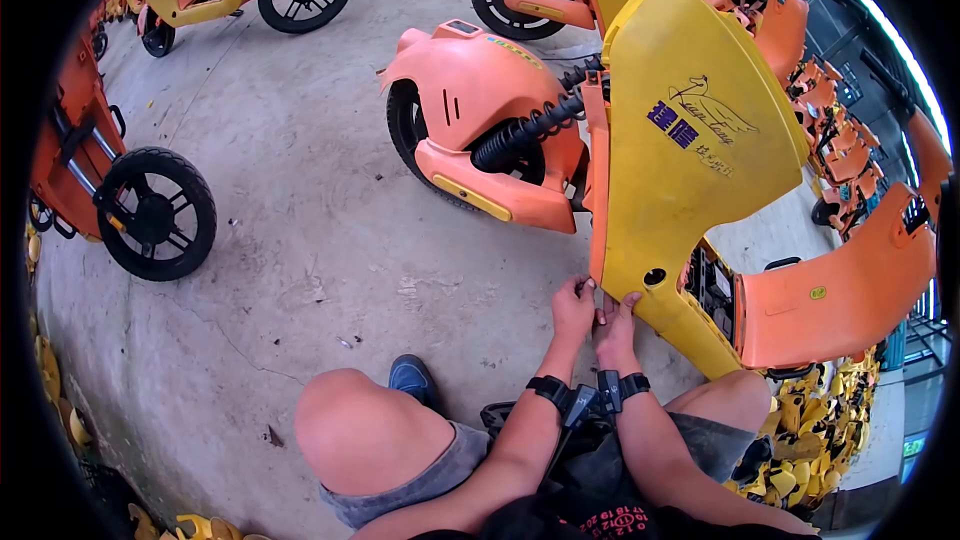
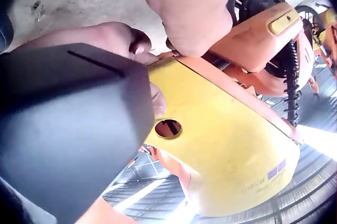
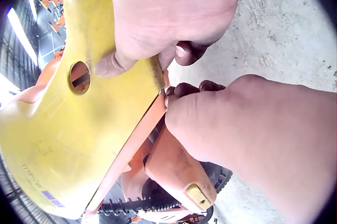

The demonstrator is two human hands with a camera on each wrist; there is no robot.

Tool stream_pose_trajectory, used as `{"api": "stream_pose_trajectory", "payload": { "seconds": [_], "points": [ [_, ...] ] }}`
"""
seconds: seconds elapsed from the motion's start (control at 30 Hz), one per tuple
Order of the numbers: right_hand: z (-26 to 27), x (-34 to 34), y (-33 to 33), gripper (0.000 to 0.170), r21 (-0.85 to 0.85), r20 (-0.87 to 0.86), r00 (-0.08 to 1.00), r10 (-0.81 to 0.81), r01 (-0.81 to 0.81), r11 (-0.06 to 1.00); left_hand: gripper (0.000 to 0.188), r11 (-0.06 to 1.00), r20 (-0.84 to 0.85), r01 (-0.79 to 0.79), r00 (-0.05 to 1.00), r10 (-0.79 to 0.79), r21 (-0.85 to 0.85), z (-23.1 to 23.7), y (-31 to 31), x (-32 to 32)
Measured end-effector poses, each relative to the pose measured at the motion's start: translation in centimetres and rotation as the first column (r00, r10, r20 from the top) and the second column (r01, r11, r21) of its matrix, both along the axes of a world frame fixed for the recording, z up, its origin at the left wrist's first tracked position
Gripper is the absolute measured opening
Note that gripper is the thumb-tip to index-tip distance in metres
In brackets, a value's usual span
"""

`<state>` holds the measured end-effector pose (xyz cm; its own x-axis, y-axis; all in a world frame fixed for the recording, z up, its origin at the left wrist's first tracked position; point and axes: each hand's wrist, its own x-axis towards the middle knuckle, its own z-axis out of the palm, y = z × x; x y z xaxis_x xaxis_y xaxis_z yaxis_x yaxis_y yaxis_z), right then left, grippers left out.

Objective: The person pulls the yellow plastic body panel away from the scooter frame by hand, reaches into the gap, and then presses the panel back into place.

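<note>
A yellow body panel (image 1: 690,130) of an electric scooter stands upright before the person, with dark lettering and a round hole (image 3: 80,78) near its lower corner. Orange trim (image 3: 129,155) runs along its edge. At the bottom corner, where yellow meets orange, the left hand (image 1: 573,308) pinches the trim's end with curled fingers. Close beside it, the right hand (image 1: 616,328) grips the yellow panel's lower edge: its thumb (image 3: 109,66) lies on the outer face near the hole, and the other fingers are partly hidden behind the edge. Both hands sit close together at that corner.
The same scooter's orange fender (image 1: 460,70), coil-spring shock (image 1: 525,130) and orange rear section (image 1: 830,305) are nearby. Another scooter's wheel (image 1: 155,215) stands at left. Yellow parts (image 1: 810,430) are heaped at lower right. The person's knee (image 1: 365,430) is bent above the concrete floor (image 1: 270,240).
</note>
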<state>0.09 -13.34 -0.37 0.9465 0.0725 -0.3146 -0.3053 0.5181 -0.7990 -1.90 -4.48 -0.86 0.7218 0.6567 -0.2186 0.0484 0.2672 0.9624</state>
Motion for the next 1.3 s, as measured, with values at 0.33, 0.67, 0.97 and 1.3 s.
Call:
{"api": "stream_pose_trajectory", "payload": {
  "seconds": [0.33,0.67,0.97,1.3],
  "points": [
    [0.2,-0.2,0.1,0.065,-0.027,-0.003,1.0,-0.014,0.014,1.0,0.017,1.0,-0.027,0.027,0.999,-0.026,0.005,0.1,0.2,0.3],
    [0.5,-0.1,0.2,0.063,-0.03,0.0,1.0,0.006,-0.006,1.0,0.017,0.982,0.052,0.037,0.998,-0.028,-0.185,-0.6,-0.1,0.4],
    [0.5,-0.2,0.2,0.062,-0.021,-0.02,1.0,-0.005,0.005,1.0,0.017,1.0,-0.032,0.004,0.999,-0.003,0.029,-0.2,-0.1,0.5],
    [0.2,0.0,0.1,0.064,-0.025,-0.019,1.0,-0.017,0.016,1.0,0.017,0.991,-0.085,0.127,0.988,-0.129,-0.031,-1.7,0.5,1.6]
  ]
}}
